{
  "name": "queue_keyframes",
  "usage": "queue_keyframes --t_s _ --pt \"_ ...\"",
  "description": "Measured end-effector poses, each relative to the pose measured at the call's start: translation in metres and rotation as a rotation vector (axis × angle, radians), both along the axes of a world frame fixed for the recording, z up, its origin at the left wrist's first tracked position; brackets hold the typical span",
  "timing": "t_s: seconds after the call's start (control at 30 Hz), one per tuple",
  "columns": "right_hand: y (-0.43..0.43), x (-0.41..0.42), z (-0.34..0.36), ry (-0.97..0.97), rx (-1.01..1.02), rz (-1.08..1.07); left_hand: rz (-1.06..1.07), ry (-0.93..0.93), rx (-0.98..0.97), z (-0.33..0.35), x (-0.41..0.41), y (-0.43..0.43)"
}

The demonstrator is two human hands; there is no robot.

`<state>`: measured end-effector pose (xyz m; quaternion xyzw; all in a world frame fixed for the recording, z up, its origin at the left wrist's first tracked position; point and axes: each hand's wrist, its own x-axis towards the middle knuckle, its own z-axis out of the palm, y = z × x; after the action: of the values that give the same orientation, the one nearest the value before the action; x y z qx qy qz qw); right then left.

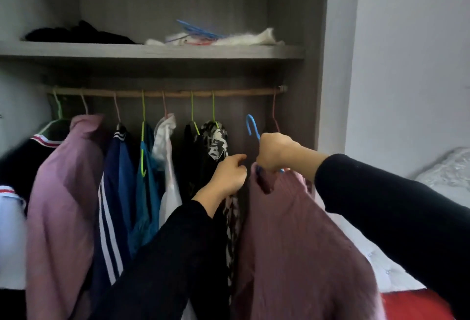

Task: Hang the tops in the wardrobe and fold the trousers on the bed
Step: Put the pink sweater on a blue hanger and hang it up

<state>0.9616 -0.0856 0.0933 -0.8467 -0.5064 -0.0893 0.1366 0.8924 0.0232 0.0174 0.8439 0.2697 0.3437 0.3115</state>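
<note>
A dusty-pink ribbed top (292, 238) hangs from a blue hanger (251, 126), whose hook is below the wooden rail (165, 92) and off it. My right hand (276, 151) grips the hanger's neck just above the top's collar. My left hand (230, 176) is beside it, fingers curled at the top's left collar edge next to a black-and-white patterned garment (216, 141); whether it pinches cloth I cannot tell. Several tops hang on the rail: a mauve one (63, 179), a navy striped jacket (114, 192), a teal one (145, 179), a white one (166, 141).
An empty pink hanger (274, 113) hangs at the rail's right end by the wardrobe side panel (318, 78). The shelf (152, 51) above holds dark cloth, white cloth and spare hangers (195, 32). The bed (445, 174) lies to the right, red fabric (417, 304) below.
</note>
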Motion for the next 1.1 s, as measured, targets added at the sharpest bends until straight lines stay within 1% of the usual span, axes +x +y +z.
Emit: queue_keyframes --t_s 0.07,0.1,0.2,0.27,0.33,0.4,0.5,0.6,0.7,0.8,0.9,1.1 --pt "0.023 0.006 0.010 -0.005 0.023 -0.048 0.035 0.112 0.357 0.009 0.003 0.017" --pt "0.034 0.009 0.015 -0.002 0.040 -0.071 0.068 0.172 0.491 0.016 0.003 0.024" --pt "0.063 0.021 0.026 0.043 0.131 -0.118 0.154 0.345 0.776 0.035 0.002 0.054" --pt "0.083 0.027 0.034 0.070 0.199 -0.141 0.143 0.465 0.860 0.044 0.006 0.085" --pt "0.102 0.031 0.042 0.073 0.257 -0.174 0.111 0.528 0.875 0.050 0.011 0.112" --pt "0.120 0.035 0.050 0.053 0.311 -0.191 0.068 0.498 0.855 0.058 0.017 0.132" --pt "0.146 0.041 0.060 0.022 0.380 -0.200 0.032 0.351 0.819 0.071 0.024 0.148" --pt "0.171 0.050 0.069 -0.005 0.436 -0.219 0.136 0.164 0.843 0.093 0.027 0.160" --pt "0.194 0.065 0.073 -0.014 0.472 -0.229 0.221 0.111 0.854 0.121 0.032 0.172" --pt "0.208 0.082 0.071 0.018 0.467 -0.251 0.200 0.149 0.797 0.143 0.041 0.182" --pt "0.217 0.096 0.061 0.033 0.450 -0.262 0.189 0.227 0.855 0.154 0.054 0.190" --pt "0.231 0.111 0.027 -0.042 0.401 -0.223 0.161 0.333 0.858 0.159 0.078 0.201"
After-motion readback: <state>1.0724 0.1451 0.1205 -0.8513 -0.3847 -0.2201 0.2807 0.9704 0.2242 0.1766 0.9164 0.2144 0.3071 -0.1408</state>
